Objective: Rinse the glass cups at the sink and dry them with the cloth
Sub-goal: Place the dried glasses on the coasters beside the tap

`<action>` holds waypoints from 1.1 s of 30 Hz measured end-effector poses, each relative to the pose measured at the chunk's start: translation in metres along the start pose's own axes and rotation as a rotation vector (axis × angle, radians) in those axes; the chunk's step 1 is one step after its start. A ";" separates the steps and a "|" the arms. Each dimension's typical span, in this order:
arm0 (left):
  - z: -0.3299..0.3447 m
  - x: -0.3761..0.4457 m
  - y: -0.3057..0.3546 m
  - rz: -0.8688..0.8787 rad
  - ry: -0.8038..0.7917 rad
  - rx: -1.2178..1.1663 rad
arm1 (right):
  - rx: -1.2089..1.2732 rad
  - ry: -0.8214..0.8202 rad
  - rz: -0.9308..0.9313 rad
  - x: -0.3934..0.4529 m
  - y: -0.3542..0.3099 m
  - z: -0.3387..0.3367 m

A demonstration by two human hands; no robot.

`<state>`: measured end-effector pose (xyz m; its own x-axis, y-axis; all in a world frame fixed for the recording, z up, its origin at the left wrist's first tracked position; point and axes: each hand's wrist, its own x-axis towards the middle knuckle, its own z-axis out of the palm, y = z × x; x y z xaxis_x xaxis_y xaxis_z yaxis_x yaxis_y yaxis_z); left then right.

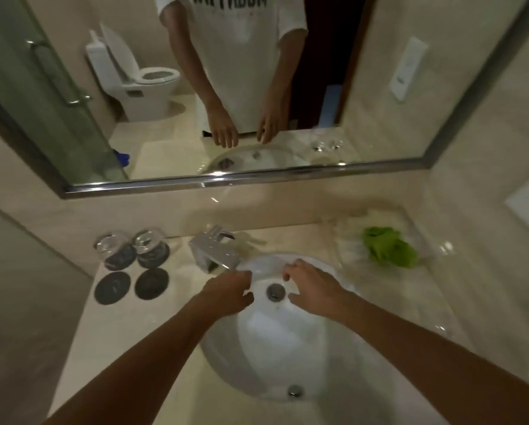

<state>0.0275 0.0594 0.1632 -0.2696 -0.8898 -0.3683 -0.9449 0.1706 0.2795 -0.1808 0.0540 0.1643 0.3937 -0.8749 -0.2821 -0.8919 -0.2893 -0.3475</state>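
Two glass cups stand upside down at the back left corner of the worktop, the left cup (113, 251) and the right cup (150, 246) just beside each other, each on a dark round coaster. Nearer me on that same left side lie two more coasters, one (112, 286) beside the other (151, 284), with nothing on them.

Both my hands are out over the white sink (251, 357), which is set into the middle of the worktop. My left hand (229, 291) hangs over the sink's left rim, just below the chrome tap (214, 251), its fingers loosely curled downward; I cannot see anything in it. My right hand (310, 288) is over the back of the basin, just right of the drain (275, 291), fingers spread and slightly bent, and it holds nothing that I can make out. The two hands are apart, with the drain between them. Motion blur softens the fingertips, so I cannot tell whether either touches the basin.

The green cloth (390, 251) lies crumpled at the back right of the worktop, on something pale and white (349, 240) that is too blurred to name. An overflow hole (294, 391) shows in the near wall of the sink.

Above the worktop's back edge runs a framed mirror (257, 179), reflecting my hands, my pale shirt and a toilet behind me.
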 end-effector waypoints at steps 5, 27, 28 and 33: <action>0.022 0.026 0.093 0.101 -0.040 0.060 | -0.044 -0.039 0.124 -0.060 0.080 -0.019; 0.164 0.071 0.317 0.346 -0.232 0.182 | 0.247 0.022 0.609 -0.201 0.262 0.036; 0.170 0.071 0.319 0.345 -0.212 0.178 | 0.311 0.047 0.627 -0.200 0.264 0.042; 0.169 0.076 0.313 0.270 -0.162 0.111 | 0.072 0.087 0.609 -0.190 0.267 0.053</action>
<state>-0.3207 0.1164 0.0728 -0.5310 -0.7285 -0.4328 -0.8471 0.4446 0.2910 -0.4820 0.1635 0.0780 -0.2040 -0.9039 -0.3761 -0.9321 0.2967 -0.2076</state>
